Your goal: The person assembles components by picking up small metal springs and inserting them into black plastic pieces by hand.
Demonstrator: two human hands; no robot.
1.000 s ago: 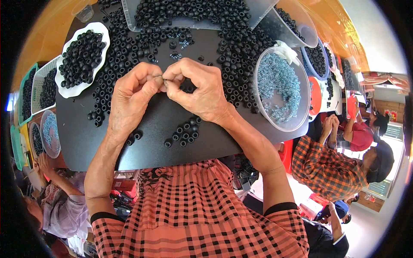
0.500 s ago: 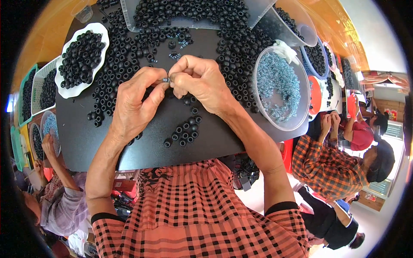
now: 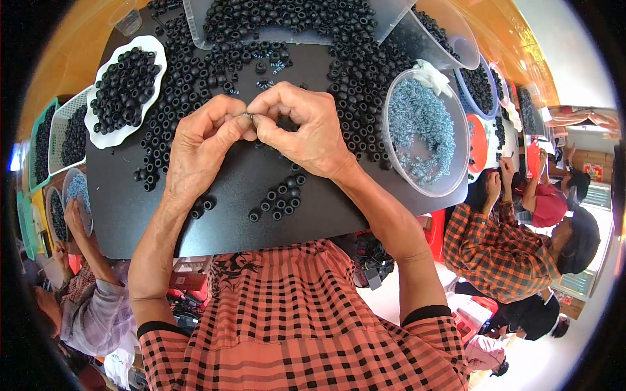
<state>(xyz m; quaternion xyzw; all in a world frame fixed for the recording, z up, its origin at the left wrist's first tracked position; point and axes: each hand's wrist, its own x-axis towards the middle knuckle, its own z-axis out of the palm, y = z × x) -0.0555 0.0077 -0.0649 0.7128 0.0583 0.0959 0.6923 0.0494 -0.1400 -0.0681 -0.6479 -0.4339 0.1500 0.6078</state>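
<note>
I have the left hand [image 3: 202, 140] and right hand [image 3: 306, 133] meeting fingertip to fingertip, both pinched narrow on a tiny dark piece [image 3: 248, 115]; the fingers hide too much of it for me to tell its kind. It sits above the dark tabletop [image 3: 130, 208]. Just beyond, near twelve o'clock, I see a few striped blue coils [image 3: 265, 84]. At five o'clock lies a cluster of hollow black beads [image 3: 280, 199]. Farther out, my view gives a scalloped white plate [image 3: 104, 139] heaped with black beads at ten, a round clear tub [image 3: 447, 188] of light-blue coils at three, and a clear rectangular bin [image 3: 391, 23] full of beads toward twelve. A co-worker in orange-and-black plaid [image 3: 499, 257] sits at four.
</note>
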